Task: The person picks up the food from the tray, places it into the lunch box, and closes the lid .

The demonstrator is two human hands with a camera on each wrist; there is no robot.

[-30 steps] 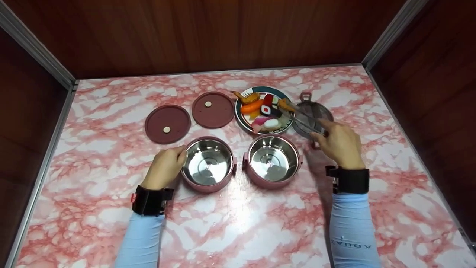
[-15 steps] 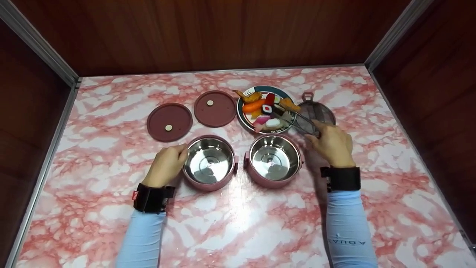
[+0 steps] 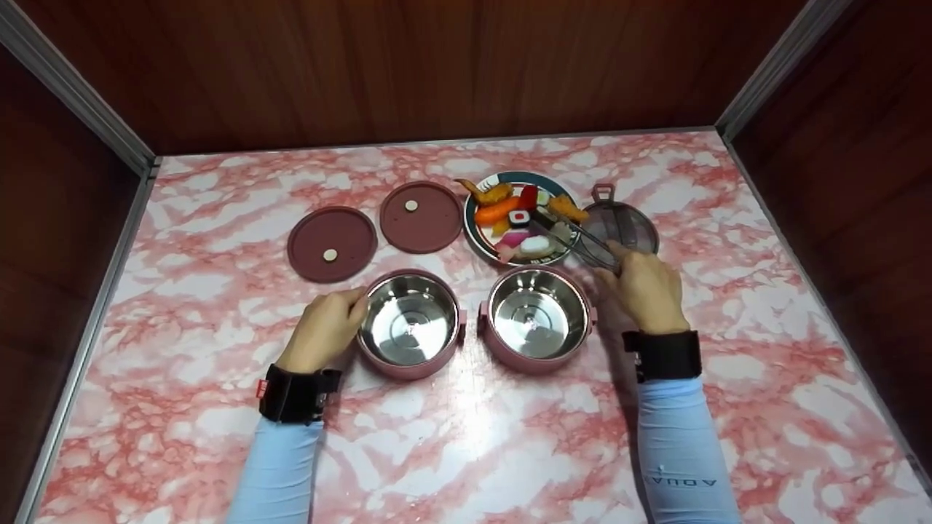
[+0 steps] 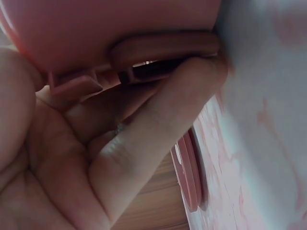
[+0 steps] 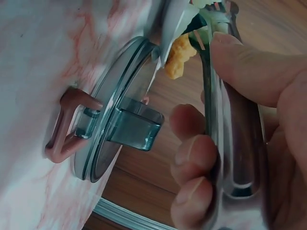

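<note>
My left hand grips the side handle of the left pink pot, which has a shiny steel inside. In my right hand are metal tongs, thumb on one arm and fingers curled round the other. The tongs' tips reach over the plate and lie among the toy food near a dark piece; whether they pinch it I cannot tell. On the plate are a sushi roll, an orange piece, a fried shrimp and a fried piece.
A second pink pot stands to the right of the first. Two dark red lids lie behind at left. A transparent lid with a handle lies right of the plate, under the tongs. Wooden walls border the marbled table.
My right hand has moved left and slightly nearer to me with the tongs, whose tips stay among the food. The sushi roll has turned a little. My left hand keeps its grip.
</note>
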